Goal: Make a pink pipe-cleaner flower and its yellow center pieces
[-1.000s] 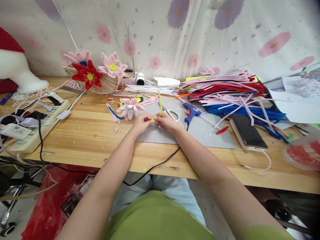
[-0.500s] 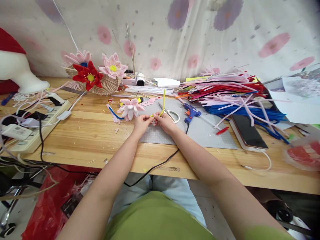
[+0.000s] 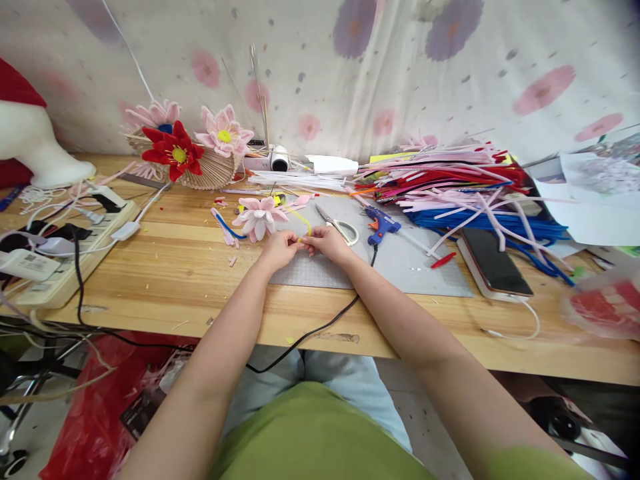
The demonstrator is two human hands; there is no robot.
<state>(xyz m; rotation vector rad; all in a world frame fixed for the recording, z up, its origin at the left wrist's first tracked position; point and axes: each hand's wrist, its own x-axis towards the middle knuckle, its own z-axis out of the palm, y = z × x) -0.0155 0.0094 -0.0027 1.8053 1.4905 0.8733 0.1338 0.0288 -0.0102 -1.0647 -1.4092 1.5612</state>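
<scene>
My left hand (image 3: pixel 280 249) and my right hand (image 3: pixel 327 242) meet over a grey cutting mat (image 3: pixel 400 267), both pinching a thin yellow pipe cleaner (image 3: pixel 299 219). Its free end curves away to the upper left, low over the mat. A pink pipe-cleaner flower (image 3: pixel 259 217) lies just beyond my left hand. Scissors (image 3: pixel 340 225) rest just past my right hand, and a blue glue gun (image 3: pixel 380 223) lies to their right with its black cord running off the table edge.
A big pile of pink, red and blue pipe cleaners (image 3: pixel 450 187) fills the back right, with a phone (image 3: pixel 493 263) beside it. Finished flowers in a fan-shaped holder (image 3: pixel 190 150) stand at the back left. A power strip (image 3: pixel 65 257) with cables sits at the left.
The yellow pipe cleaner's free end stood upright above my hands; it now bends down and to the left, low over the mat. My hands stay together in the same spot.
</scene>
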